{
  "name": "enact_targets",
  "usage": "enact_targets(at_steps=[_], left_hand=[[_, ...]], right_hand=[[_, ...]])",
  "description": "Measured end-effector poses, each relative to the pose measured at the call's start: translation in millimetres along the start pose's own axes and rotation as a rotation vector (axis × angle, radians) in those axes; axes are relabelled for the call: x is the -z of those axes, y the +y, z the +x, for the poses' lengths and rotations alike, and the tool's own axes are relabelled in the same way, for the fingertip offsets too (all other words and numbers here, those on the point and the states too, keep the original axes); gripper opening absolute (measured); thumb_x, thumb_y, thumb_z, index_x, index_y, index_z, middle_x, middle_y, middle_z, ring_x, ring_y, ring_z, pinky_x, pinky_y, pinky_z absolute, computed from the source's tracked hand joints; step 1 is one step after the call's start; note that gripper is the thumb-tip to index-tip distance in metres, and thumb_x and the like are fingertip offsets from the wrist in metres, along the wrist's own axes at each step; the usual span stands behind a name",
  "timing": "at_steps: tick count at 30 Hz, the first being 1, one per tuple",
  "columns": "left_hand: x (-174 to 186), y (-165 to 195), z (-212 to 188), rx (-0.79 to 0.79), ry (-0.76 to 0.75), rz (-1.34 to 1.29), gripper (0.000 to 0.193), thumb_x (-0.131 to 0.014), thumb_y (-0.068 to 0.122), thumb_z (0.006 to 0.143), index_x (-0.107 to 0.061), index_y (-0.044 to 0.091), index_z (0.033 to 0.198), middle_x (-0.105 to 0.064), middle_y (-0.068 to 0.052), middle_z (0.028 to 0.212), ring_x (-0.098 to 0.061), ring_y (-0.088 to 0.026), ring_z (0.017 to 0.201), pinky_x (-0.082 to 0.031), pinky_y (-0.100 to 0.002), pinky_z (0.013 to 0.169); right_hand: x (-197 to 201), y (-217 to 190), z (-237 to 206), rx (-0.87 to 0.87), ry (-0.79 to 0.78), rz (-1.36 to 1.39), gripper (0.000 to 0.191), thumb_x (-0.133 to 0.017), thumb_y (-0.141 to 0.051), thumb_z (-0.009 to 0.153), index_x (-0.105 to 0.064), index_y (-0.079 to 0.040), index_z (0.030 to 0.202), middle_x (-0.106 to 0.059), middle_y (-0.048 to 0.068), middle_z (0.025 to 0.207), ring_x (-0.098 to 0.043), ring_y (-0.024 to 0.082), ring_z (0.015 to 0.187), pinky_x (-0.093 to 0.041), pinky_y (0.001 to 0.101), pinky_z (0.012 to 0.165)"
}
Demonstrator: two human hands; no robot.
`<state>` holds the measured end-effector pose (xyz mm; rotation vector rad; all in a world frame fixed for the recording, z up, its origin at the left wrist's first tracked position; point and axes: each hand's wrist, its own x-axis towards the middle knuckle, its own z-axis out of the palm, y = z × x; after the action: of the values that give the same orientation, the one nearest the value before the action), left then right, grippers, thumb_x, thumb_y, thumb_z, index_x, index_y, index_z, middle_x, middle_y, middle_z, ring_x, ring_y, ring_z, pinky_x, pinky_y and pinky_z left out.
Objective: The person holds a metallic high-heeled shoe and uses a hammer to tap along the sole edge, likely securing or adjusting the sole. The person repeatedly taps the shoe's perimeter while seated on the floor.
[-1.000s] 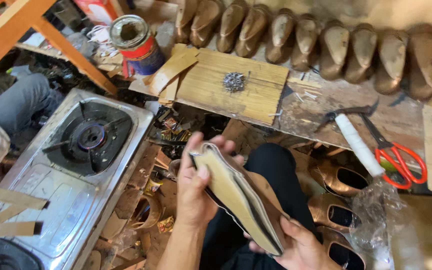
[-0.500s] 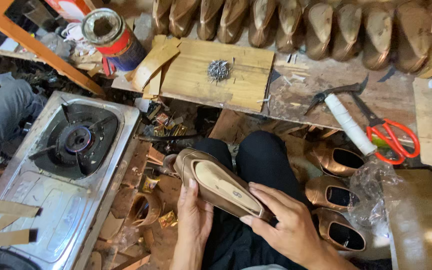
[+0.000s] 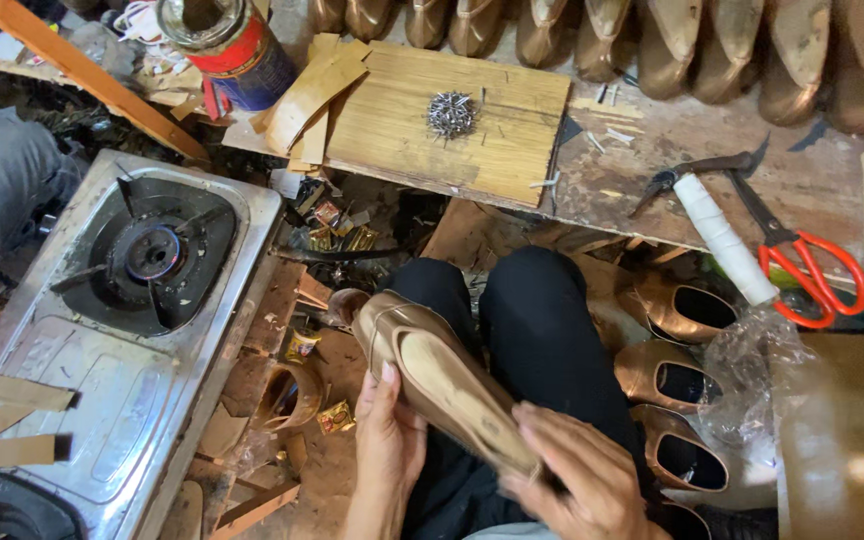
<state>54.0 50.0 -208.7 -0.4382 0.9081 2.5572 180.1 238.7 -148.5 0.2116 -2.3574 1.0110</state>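
The person's left hand and right hand both clasp a bronze shoe on its last sole-up over the lap, an item judged light, rigid-cored, smooth-skinned, best held at waist and heel, fingers wrapping its sides.

Both hands hold a bronze shoe, sole up, over the lap. Left hand grips its near side; right hand covers the heel end. A gas stove stands to the left. On the bench, a pile of nails lies at the board centre; pincers and red scissors lie near the bench's right edge. A can stands at the board's left corner. Finished shoes sit right of the knees.
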Motion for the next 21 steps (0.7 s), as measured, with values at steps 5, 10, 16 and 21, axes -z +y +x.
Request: enact_targets(at_steps=[5, 10, 16, 21], left_hand=[[9.4, 3.8, -18.9, 0.073, -0.277, 0.091, 0.051, -0.066, 0.024, 0.098, -0.054, 0.0, 0.142, -0.07, -0.015, 0.121, -0.068, -0.023, 0.104, -0.055, -0.04, 0.091], [0.3, -7.4, -38.4, 0.132, -0.408, 0.247, 0.052, -0.065, 0.027, 0.095, -0.056, -0.004, 0.137, -0.07, -0.011, 0.123, -0.067, -0.018, 0.112, -0.051, -0.034, 0.1], [10.6, -8.9, -45.8, -0.101, -0.295, 0.419, 0.028, -0.074, 0.009, 0.091, -0.072, -0.007, 0.113, -0.071, -0.012, 0.111, -0.067, -0.018, 0.102, -0.051, -0.033, 0.096], [31.6, -26.9, -49.4, -0.106, -0.061, 0.327, 0.008, -0.075, 0.0, 0.085, -0.073, -0.006, 0.09, -0.078, -0.015, 0.094, -0.071, -0.018, 0.085, -0.055, -0.034, 0.083]], right_hand=[[16.4, 22.3, -11.4, -0.623, -0.204, 0.551, 0.058, -0.068, -0.03, 0.086, -0.062, 0.001, 0.136, -0.074, 0.015, 0.123, -0.069, 0.025, 0.118, -0.048, 0.0407, 0.105], [9.4, 36.1, -15.7, -1.147, -0.159, 0.768, 0.044, -0.069, -0.022, 0.088, -0.07, -0.002, 0.128, -0.076, 0.012, 0.12, -0.069, 0.017, 0.111, -0.05, 0.0333, 0.1], [8.4, 45.0, -35.3, -1.246, 0.026, 1.042, 0.018, -0.08, -0.005, 0.079, -0.074, 0.003, 0.093, -0.076, 0.009, 0.097, -0.07, 0.017, 0.091, -0.055, 0.0363, 0.086], [8.2, 54.6, -47.8, -1.053, 0.029, 1.099, 0.014, -0.082, 0.001, 0.083, -0.069, 0.002, 0.082, -0.07, 0.009, 0.086, -0.065, 0.015, 0.08, -0.052, 0.0326, 0.076]])
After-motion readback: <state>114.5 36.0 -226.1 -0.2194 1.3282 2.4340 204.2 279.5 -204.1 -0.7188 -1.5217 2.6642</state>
